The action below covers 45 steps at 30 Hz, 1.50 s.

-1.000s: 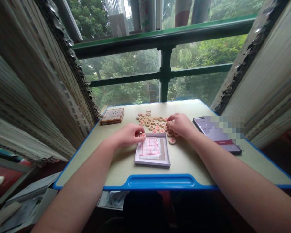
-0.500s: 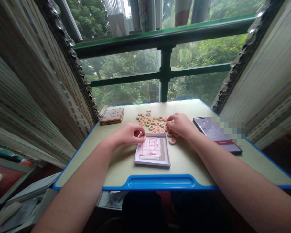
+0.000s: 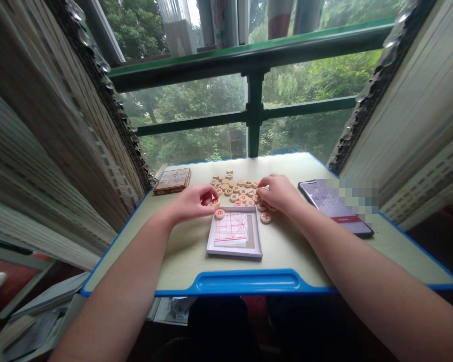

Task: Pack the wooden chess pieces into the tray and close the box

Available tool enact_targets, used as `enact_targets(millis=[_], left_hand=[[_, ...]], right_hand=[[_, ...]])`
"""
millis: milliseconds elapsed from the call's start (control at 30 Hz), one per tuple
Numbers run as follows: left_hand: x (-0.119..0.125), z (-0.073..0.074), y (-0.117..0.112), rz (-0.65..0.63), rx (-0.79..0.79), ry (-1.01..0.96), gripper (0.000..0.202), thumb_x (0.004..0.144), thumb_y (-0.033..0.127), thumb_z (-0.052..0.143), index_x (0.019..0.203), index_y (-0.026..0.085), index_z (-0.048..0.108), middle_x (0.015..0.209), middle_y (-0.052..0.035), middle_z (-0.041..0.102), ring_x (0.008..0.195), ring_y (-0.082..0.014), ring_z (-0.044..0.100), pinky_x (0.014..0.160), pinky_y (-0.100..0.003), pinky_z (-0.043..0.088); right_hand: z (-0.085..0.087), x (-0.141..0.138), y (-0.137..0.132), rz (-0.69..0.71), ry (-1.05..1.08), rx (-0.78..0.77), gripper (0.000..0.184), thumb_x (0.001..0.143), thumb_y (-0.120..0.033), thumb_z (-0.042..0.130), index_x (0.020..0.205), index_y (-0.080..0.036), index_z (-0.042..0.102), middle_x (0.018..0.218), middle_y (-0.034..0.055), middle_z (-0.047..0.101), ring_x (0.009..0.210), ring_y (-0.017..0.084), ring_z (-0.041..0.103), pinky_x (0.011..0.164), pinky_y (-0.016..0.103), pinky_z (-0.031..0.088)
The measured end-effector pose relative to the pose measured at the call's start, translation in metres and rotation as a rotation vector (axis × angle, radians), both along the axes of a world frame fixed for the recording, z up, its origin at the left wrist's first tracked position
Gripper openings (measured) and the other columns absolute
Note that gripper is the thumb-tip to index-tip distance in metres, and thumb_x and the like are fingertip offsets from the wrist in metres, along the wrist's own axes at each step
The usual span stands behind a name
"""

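Round wooden Chinese chess pieces [image 3: 240, 197] lie in a loose pile on the table, with red or dark characters on many of them. In front of them is a shallow open box [image 3: 253, 254] with a folded red-lined paper board [image 3: 231, 227] inside. One red-marked piece [image 3: 220, 213] lies in its far left corner. At that corner, my left hand [image 3: 196, 201] is closed with thumb and fingers on another red-marked piece [image 3: 215, 202]. My right hand [image 3: 277, 191] is at the pile's right edge, its fingers curled round a piece that they mostly hide.
A brown patterned flat box [image 3: 172, 181] sits at the table's back left. On the right lies a phone [image 3: 330, 205] with its screen lit. The small table has a blue rim with a tray groove [image 3: 247, 282] in front. Curtains hang at both sides and a green-framed window stands behind.
My left hand has let go of a red-marked piece in the box corner and moved slightly up and left to another piece. My right hand has stayed about where it was.
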<state>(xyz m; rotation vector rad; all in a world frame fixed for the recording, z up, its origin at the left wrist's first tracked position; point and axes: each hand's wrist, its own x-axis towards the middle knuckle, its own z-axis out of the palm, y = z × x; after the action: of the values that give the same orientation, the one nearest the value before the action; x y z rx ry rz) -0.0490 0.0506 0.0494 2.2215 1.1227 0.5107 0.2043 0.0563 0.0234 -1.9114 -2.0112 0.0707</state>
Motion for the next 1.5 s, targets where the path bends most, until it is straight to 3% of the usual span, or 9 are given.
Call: enact_targets(millis=[300, 700, 967, 1100, 1267, 1500], left_hand=[[0.009, -0.005, -0.002, -0.067, -0.056, 0.172, 0.028, 0.069, 0.036, 0.062, 0.087, 0.014, 0.061, 0.061, 0.0045, 0.04, 0.055, -0.0084, 0.036, 0.049, -0.021, 0.026], [0.008, -0.006, -0.001, -0.066, -0.059, 0.181, 0.029, 0.07, 0.037, 0.061, 0.089, 0.014, 0.06, 0.062, 0.0046, 0.038, 0.057, -0.0088, 0.035, 0.05, -0.021, 0.025], [0.005, -0.012, 0.006, -0.024, -0.209, -0.026, 0.037, 0.064, 0.033, 0.066, 0.095, 0.015, 0.055, 0.062, 0.0073, 0.03, 0.056, -0.0078, 0.031, 0.051, -0.02, 0.024], [0.004, -0.014, 0.01, 0.032, -0.194, -0.033, 0.032, 0.067, 0.031, 0.063, 0.092, 0.013, 0.059, 0.059, 0.0075, 0.029, 0.055, -0.008, 0.03, 0.052, -0.022, 0.023], [0.005, -0.013, 0.007, -0.026, -0.182, 0.02, 0.04, 0.064, 0.036, 0.068, 0.096, 0.013, 0.062, 0.06, 0.0068, 0.034, 0.057, -0.0091, 0.034, 0.052, -0.022, 0.025], [0.008, -0.013, 0.004, -0.057, 0.012, 0.074, 0.043, 0.063, 0.041, 0.07, 0.097, 0.015, 0.066, 0.074, 0.001, 0.049, 0.068, -0.0119, 0.045, 0.06, -0.024, 0.037]], right_hand=[[0.002, -0.003, -0.002, 0.006, -0.008, -0.014, 0.03, 0.079, -0.024, 0.047, 0.092, -0.02, 0.074, 0.098, 0.0089, 0.065, 0.089, 0.021, 0.056, 0.082, 0.028, 0.041], [0.002, -0.003, -0.003, 0.005, -0.004, -0.006, 0.03, 0.078, -0.025, 0.048, 0.094, -0.02, 0.073, 0.098, 0.0086, 0.066, 0.091, 0.022, 0.055, 0.082, 0.029, 0.041], [0.003, 0.001, 0.0, -0.022, 0.028, -0.005, 0.031, 0.077, -0.027, 0.048, 0.093, -0.019, 0.073, 0.098, 0.0086, 0.067, 0.086, 0.019, 0.056, 0.078, 0.027, 0.042], [0.006, 0.006, 0.0, -0.077, 0.043, 0.004, 0.032, 0.078, -0.03, 0.047, 0.092, -0.018, 0.073, 0.099, 0.0091, 0.067, 0.089, 0.02, 0.057, 0.078, 0.027, 0.042], [0.007, 0.011, 0.0, -0.138, 0.047, 0.017, 0.032, 0.078, -0.028, 0.046, 0.091, -0.018, 0.073, 0.098, 0.01, 0.067, 0.089, 0.021, 0.057, 0.077, 0.028, 0.042], [0.004, 0.011, 0.002, -0.064, 0.067, 0.033, 0.029, 0.079, -0.027, 0.048, 0.09, -0.017, 0.073, 0.097, 0.0099, 0.067, 0.091, 0.021, 0.058, 0.083, 0.028, 0.042]])
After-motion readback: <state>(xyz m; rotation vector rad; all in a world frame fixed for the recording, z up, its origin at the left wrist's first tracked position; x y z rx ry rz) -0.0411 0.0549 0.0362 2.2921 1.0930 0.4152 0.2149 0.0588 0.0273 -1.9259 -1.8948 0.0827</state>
